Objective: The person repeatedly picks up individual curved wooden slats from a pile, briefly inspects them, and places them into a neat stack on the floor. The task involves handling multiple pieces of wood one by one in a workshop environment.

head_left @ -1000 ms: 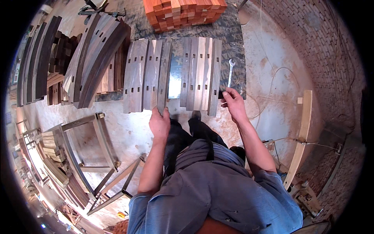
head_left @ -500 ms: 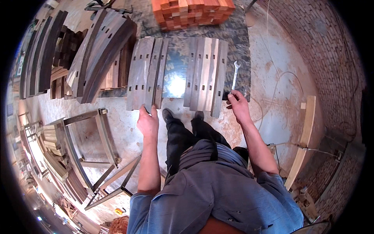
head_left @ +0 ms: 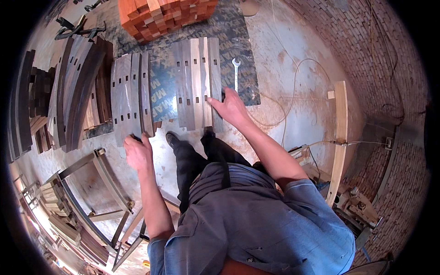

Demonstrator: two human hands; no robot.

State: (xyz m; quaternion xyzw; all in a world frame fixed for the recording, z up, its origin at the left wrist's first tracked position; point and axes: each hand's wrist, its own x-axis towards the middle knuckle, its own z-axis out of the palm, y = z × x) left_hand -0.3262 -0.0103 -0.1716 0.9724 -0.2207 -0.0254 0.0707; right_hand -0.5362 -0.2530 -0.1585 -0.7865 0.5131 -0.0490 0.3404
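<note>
Two sets of grey-brown slotted boards lie side by side on a dark printed sheet (head_left: 162, 98) on the floor. My left hand (head_left: 138, 153) grips the near end of the left set of slotted boards (head_left: 126, 96), thumb and fingers closed at its edge. Over the right set of slotted boards (head_left: 197, 82), my right hand (head_left: 233, 109) has its thumb on the top face near a slot; its fingers curl round the outer right edge, partly hidden. An open-ended wrench (head_left: 236, 75) lies on the sheet just beyond my right hand.
A stack of orange-red wood blocks (head_left: 165, 18) stands at the far side. Curved dark boards (head_left: 85, 91) are stacked at the left. Nearer on the left is a metal frame (head_left: 110, 178). A cable (head_left: 286, 110) loops over the floor at the right, near an upright wooden plank (head_left: 338, 142).
My right hand has gone from the wrench's near end to the right edge of the right board set. The wrench stays on the sheet. The whole view has shifted with my head.
</note>
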